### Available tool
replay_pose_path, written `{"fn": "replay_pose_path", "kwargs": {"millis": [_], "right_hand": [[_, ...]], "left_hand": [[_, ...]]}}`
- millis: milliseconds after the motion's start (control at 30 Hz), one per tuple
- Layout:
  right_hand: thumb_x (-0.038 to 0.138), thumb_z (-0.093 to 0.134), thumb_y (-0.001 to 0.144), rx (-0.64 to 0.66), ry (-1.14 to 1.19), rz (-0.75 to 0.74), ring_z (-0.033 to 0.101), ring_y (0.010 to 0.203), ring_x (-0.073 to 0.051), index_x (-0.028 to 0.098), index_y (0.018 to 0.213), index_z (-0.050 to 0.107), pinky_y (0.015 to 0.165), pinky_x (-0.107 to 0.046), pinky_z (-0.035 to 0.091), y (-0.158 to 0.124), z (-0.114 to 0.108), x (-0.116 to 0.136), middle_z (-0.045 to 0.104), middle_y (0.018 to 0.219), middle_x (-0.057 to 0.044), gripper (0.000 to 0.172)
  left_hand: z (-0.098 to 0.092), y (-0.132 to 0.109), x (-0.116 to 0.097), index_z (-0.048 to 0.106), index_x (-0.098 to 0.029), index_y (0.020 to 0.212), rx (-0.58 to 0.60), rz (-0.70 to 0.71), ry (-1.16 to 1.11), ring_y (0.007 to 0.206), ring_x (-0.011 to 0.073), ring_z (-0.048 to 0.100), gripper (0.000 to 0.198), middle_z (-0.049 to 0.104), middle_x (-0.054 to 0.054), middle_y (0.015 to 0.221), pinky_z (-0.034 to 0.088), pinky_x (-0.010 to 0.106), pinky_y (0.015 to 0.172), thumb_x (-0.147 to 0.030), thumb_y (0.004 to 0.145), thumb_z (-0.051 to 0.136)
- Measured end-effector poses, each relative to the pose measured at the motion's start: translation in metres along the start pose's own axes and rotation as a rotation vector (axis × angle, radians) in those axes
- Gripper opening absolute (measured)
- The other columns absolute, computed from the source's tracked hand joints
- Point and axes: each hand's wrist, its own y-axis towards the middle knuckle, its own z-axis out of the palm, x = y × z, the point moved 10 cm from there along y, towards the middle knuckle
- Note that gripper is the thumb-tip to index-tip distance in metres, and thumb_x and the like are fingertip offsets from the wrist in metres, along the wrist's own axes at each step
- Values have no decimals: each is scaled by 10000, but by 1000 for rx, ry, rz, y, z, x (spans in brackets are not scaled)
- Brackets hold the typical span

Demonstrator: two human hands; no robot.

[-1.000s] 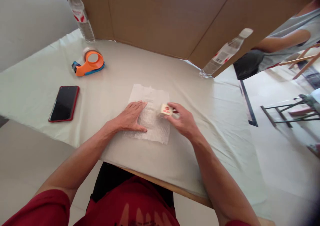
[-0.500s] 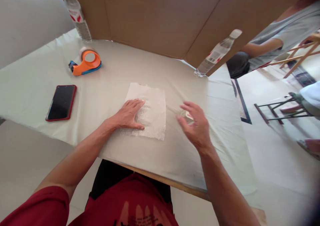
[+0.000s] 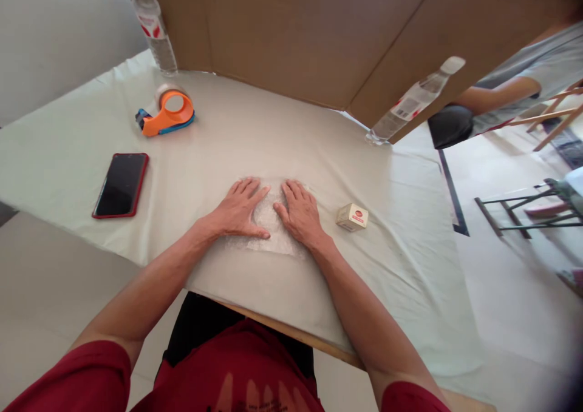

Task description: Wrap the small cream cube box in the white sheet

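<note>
Plastic bubble wrap under my hands
L hand & R hand wide, empty; best press evenly, w/ fingers flat.

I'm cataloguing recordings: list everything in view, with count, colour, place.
Bubble wrap: 1, clear, under both hands
Small box: 1, cream, right of wrap
Phone: 1, black and red, left
Tape dispenser: 1, orange and blue, behind phone
Bottles: 2, clear, left and right by cardboard
Cardboard screen: 1, brown, back
Table: 1, pale cloth, centre
Folding stool: 1, dark, right floor
Wooden frame: 1, tan, right
Co-worker: 1, grey top, right
Shirt: 1, red, bottom
Left hand: 1, bare, on wrap
Right hand: 1, bare, on wrap
</note>
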Motion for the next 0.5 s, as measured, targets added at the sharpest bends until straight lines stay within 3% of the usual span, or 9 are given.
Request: {"fn": "replay_pose_path", "kwargs": {"millis": [100, 167, 300, 500], "right_hand": [[388, 469, 984, -6, -4, 11, 341, 1512, -343, 140, 1479, 485, 1207, -531, 295, -2, -1, 1, 421, 1607, -182, 554], [407, 474, 982, -8, 5, 15, 327, 1515, -359, 134, 1478, 488, 1206, -548, 291, -2, -1, -1, 393, 1622, -189, 567], [390, 390, 1018, -55, 91, 26, 367, 1501, -314, 128, 1471, 503, 1221, -508, 291, -1, -3, -11, 441, 1593, -182, 535], [250, 434, 965, -140, 157, 6, 454, 1441, -288, 112, 1417, 550, 1218, -497, 320, 0, -4, -21, 526, 1529, -173, 487]], "left_hand": [[-2, 0, 2, 333, -135, 1571, -25, -2, -17, 1547, 452, 191, 1184, 268, 246, 1657, 138, 584, 1256, -787, 664, 725], [-5, -1, 6, 343, -142, 1562, -57, -13, -42, 1544, 420, 229, 1055, 294, 232, 1652, 175, 571, 1251, -774, 768, 634], [-11, -1, 16, 385, -123, 1534, -109, -30, -100, 1528, 342, 306, 731, 354, 208, 1630, 231, 507, 1252, -591, 974, 419], [-15, 1, 18, 409, -97, 1507, -63, -77, -45, 1505, 329, 354, 678, 386, 200, 1612, 277, 479, 1246, -440, 928, 486]]}}
